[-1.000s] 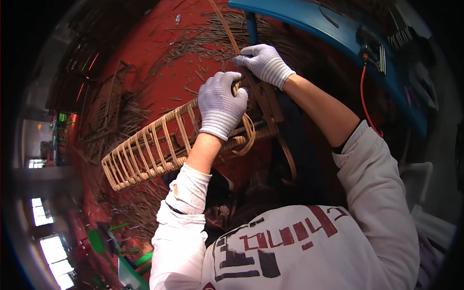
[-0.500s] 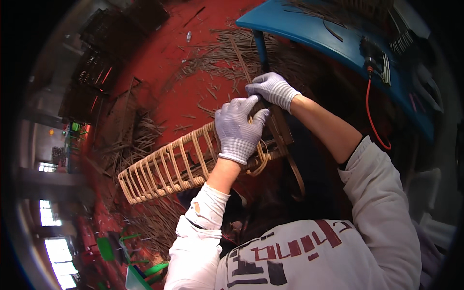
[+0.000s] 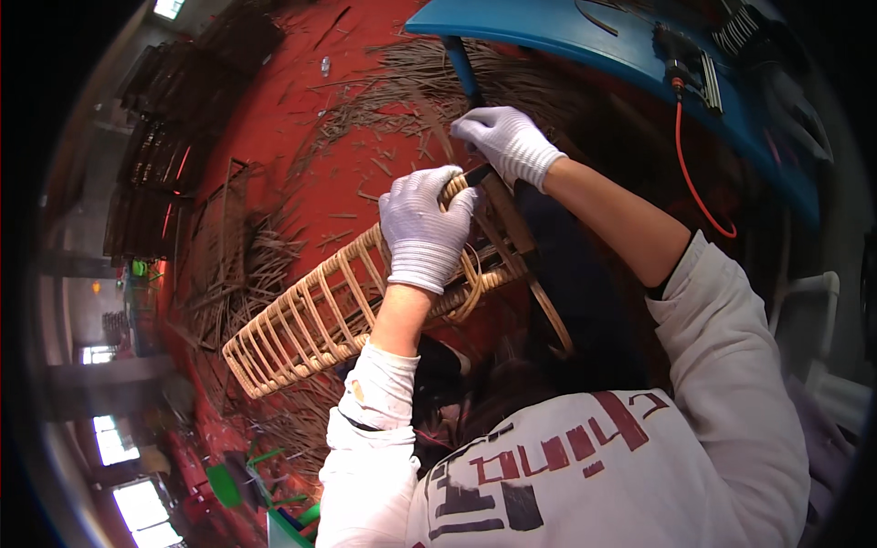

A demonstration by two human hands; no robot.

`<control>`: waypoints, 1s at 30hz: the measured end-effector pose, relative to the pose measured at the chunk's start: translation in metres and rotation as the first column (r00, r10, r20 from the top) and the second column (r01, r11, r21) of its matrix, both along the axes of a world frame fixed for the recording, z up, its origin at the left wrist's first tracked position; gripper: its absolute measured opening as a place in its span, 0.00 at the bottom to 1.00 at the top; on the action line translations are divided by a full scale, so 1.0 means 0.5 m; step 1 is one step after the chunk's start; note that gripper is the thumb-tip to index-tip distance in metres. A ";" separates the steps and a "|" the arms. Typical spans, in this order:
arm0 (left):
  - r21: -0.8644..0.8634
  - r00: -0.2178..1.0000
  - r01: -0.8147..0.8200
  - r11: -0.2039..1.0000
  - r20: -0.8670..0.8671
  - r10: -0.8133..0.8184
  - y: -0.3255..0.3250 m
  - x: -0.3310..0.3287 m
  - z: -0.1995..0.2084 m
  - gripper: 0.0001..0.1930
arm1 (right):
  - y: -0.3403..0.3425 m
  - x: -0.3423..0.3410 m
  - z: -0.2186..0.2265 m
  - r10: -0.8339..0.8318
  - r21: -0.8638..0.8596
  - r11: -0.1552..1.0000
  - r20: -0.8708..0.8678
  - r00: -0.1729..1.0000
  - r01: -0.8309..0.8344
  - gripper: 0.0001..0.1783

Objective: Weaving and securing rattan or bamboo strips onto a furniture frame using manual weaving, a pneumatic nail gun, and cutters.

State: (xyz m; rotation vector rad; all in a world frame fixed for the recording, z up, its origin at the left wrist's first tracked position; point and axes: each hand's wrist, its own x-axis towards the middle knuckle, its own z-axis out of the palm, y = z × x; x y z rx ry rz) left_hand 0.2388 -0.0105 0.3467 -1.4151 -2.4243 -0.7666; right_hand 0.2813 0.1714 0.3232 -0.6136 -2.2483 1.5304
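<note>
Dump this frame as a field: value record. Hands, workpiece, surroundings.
left hand: gloved, closed around the rattan frame's upper edge
right hand: gloved, raised right of the left; fingertips near a blurred brown strip, grip unclear
workpiece: rattan frame, tilted in view, strips wound crosswise
hanging: rattan loop below left hand
floor: red, littered with cut strips
table: blue, upper right
hose: red, hanging off the table
</note>
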 end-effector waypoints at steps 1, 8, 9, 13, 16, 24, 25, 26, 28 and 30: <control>-0.019 1.000 0.000 1.000 0.021 0.000 0.001 -0.002 0.005 0.15 | -0.007 0.019 0.011 -0.063 0.035 0.997 -0.001 0.998 0.063 0.17; -0.249 0.914 0.034 0.968 0.400 0.071 0.007 -0.045 0.027 0.20 | -0.044 0.156 -0.015 -0.051 0.349 0.918 -0.364 0.930 0.187 0.09; -0.266 0.861 0.077 0.961 0.504 0.071 0.011 -0.051 0.036 0.20 | -0.057 0.172 -0.005 -0.067 0.328 0.927 -0.336 0.939 0.183 0.09; -0.290 0.783 0.195 0.937 0.621 0.030 0.027 -0.055 0.054 0.21 | -0.095 0.205 -0.008 -0.029 0.497 0.821 -0.456 0.889 0.282 0.08; -0.263 0.810 0.242 0.934 0.585 -0.045 0.032 -0.072 0.038 0.22 | -0.121 0.216 0.000 0.059 0.662 0.719 -0.360 0.931 0.211 0.11; -0.187 0.570 0.455 0.870 0.812 -0.124 0.047 -0.117 0.042 0.28 | -0.176 0.176 -0.006 -0.127 0.871 0.445 -0.168 0.978 0.208 0.14; -0.150 0.523 0.484 0.862 0.839 -0.148 0.046 -0.122 0.040 0.29 | -0.174 0.168 -0.011 -0.133 0.871 0.440 -0.177 0.975 0.219 0.14; -0.144 0.517 0.485 0.862 0.843 -0.150 0.043 -0.124 0.036 0.29 | -0.173 0.161 -0.013 -0.138 0.871 0.435 -0.187 0.973 0.229 0.15; -0.070 0.478 0.555 0.829 0.842 -0.249 0.041 -0.134 0.029 0.29 | -0.174 0.150 -0.004 -0.132 0.882 0.412 -0.193 0.972 0.231 0.16; -0.051 0.438 0.569 0.821 0.864 -0.249 0.042 -0.139 0.035 0.29 | -0.174 0.140 -0.002 -0.122 0.892 0.388 -0.200 0.972 0.232 0.17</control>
